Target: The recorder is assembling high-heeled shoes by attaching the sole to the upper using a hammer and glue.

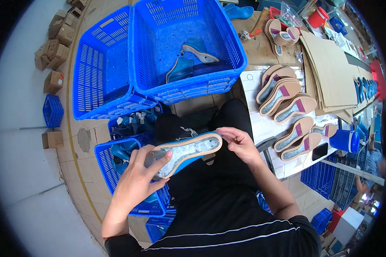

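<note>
Piece in hand: a blue shoe last [188,150], its grey, beige-rimmed bottom facing up; it lies slantwise between the two sets of fingers, above the person's lap.
Left hand: the left hand [135,180] is clamped on the broad end, one fingertip pressed on the grey bottom, the thumb low against the near edge, the other fingers round the far side.
Right hand: the right hand [244,150] is at the rounded end, fingers bunched close together, their tips right by the rim; from here I can't tell whether they grip it.
Tall crates: beyond the fingers of both hands, a large blue crate [193,89] holds two blue shoe pieces [200,55]; a second blue crate [86,88] adjoins it on the left.
Low crate: just left of the left fingers, a blue basket [104,165] with more blue pieces.
Bench: right of the right fingers, a white tabletop [279,168] carries beige soles [289,92], a black phone [320,151] and a blue jug [344,141].
</note>
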{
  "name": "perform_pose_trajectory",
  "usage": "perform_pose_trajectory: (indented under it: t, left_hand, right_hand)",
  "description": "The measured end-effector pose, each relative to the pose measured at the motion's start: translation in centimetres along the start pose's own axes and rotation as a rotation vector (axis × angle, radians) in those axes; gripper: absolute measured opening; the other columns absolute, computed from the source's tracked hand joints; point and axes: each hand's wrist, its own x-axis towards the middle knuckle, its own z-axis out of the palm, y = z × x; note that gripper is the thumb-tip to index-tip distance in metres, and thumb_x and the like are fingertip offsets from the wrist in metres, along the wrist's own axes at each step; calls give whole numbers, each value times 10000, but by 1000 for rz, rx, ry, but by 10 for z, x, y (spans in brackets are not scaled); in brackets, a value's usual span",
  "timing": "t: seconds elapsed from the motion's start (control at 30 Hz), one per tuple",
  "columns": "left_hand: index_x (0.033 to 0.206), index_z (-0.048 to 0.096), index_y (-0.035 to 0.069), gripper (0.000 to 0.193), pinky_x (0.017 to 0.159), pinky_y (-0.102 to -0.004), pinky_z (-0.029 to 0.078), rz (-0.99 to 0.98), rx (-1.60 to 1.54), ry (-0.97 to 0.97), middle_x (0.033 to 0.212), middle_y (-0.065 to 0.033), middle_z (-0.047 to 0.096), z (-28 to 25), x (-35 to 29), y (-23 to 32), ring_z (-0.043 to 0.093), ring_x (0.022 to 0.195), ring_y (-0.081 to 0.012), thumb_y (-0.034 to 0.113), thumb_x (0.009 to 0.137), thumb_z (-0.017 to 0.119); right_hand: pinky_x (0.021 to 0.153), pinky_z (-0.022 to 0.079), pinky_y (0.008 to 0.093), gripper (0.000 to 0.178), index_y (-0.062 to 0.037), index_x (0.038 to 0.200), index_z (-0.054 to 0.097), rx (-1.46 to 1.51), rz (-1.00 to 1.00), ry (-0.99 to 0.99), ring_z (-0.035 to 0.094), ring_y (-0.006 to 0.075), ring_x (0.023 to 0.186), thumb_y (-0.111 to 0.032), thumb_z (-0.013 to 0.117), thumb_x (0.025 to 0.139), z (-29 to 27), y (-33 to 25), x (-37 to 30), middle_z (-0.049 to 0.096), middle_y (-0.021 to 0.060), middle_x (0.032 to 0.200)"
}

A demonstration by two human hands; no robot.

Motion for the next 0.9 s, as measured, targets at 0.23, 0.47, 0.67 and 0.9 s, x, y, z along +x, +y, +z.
perform_pose_trajectory:
  t: [0.23,0.47,0.67,0.9]
  left_hand:
    - [1408,736,242,646,956,-464,636,-20,4,-2,1453,-173,566,-1,-2,4,604,1227,-362,186,798,943]
    - [1423,724,248,661,957,-460,636,-21,13,-5,1458,-164,567,1,-4,2,599,1226,-359,170,804,939]
    - [1426,720,248,677,980,-481,632,-34,-20,0,1441,-166,552,-2,-2,6,593,1270,-377,146,794,939]
    - [1434,719,269,798,1010,-474,601,-43,-24,28,1425,-151,551,3,-6,0,597,1285,-386,165,691,990]
  right_hand:
    - [958,497,264,558,-8,1391,720,-215,-46,-63,650,131,1084,-263,872,919,5,-6,18,681,79,1316]
    - [694,305,251,494,-51,1385,742,-226,-136,-44,376,56,775,-280,837,957,12,-6,17,658,-9,1174]
    - [904,491,256,449,-16,1380,719,-129,-124,-17,638,111,1005,-258,785,1007,14,-3,20,670,16,1209]
    - [993,521,299,399,-6,1389,666,-406,-270,492,694,167,1134,-242,718,1072,1,5,-27,746,91,1220]
